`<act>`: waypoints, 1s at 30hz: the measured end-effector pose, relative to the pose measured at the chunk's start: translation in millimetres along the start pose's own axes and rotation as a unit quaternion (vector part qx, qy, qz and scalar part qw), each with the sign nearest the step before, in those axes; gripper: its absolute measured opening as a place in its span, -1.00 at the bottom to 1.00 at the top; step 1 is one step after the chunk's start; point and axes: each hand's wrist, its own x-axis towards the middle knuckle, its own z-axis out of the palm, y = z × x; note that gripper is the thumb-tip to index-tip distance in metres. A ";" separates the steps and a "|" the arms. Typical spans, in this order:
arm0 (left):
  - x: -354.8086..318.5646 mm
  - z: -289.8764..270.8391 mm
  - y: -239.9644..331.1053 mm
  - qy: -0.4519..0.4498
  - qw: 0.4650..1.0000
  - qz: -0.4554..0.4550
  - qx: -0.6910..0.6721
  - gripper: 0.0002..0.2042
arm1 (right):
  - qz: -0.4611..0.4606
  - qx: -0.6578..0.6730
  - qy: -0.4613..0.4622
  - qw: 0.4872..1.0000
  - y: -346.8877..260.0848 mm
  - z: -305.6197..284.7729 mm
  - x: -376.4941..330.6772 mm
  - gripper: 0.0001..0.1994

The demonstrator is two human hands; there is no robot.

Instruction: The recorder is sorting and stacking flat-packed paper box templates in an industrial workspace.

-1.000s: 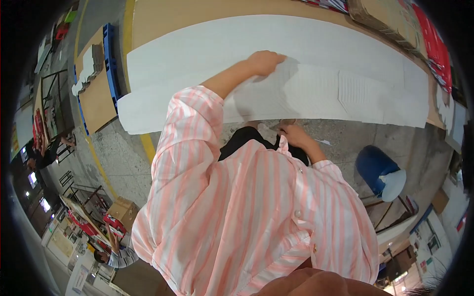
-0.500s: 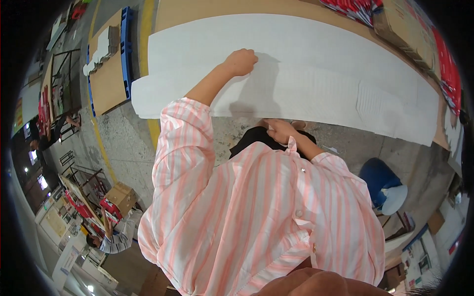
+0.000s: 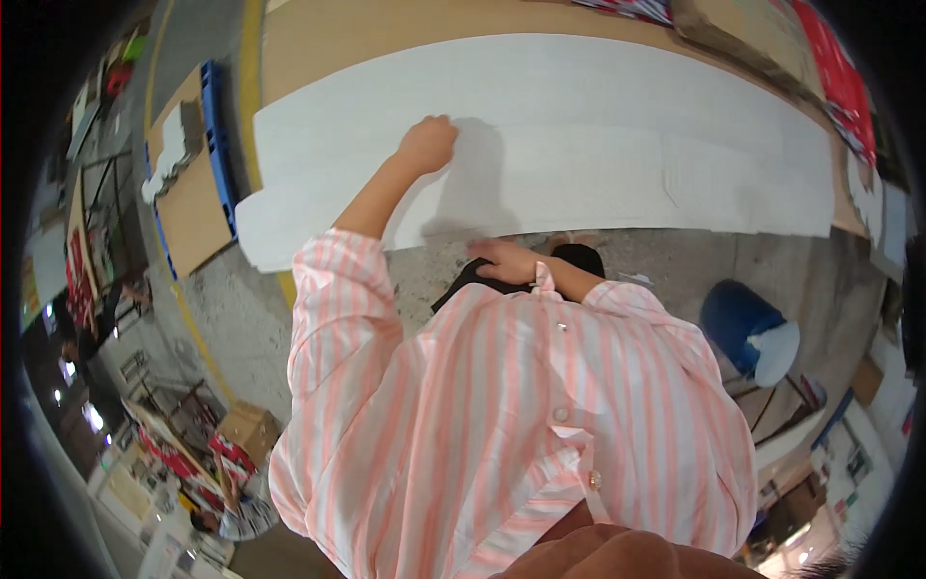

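Observation:
A long white sheet point(image 3: 579, 116) lies across the brown work surface in front of me. My left hand point(image 3: 427, 145) rests on its left half, fingers curled into a closed fist. Whatever that fist may hold is hidden. Close to the sheet's near edge, my right hand point(image 3: 505, 262) hovers over my dark-clothed lap. Its thumb and fingers are apart, with nothing visible in them, and its fingertips are blurred beside the edge.
At the far right sit a cardboard box point(image 3: 748, 39) and red-and-white packages point(image 3: 839, 77). A blue drum point(image 3: 738, 323) stands right of me. Left, a blue pallet point(image 3: 217, 145) carries brown board. Another person point(image 3: 246, 516) works at the lower left.
The view has shifted, moving the sheet and both hands leftward in the picture. My left hand stays curled on the sheet. The fingers of my right hand have spread.

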 end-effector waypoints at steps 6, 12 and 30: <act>24.1 -11.2 42.9 0.090 0.993 -0.006 -0.081 -0.77 | -0.073 0.101 0.151 0.981 18.4 -1.1 -31.1 -0.62; 87.7 -8.8 120.6 0.124 0.915 0.097 -0.372 -0.74 | 0.023 0.342 0.443 0.828 19.2 -20.5 -115.0 -0.77; 124.1 -2.2 137.7 -0.046 0.861 -0.088 -0.499 -0.85 | 0.185 -0.044 0.787 0.587 64.3 -47.1 -181.5 -0.62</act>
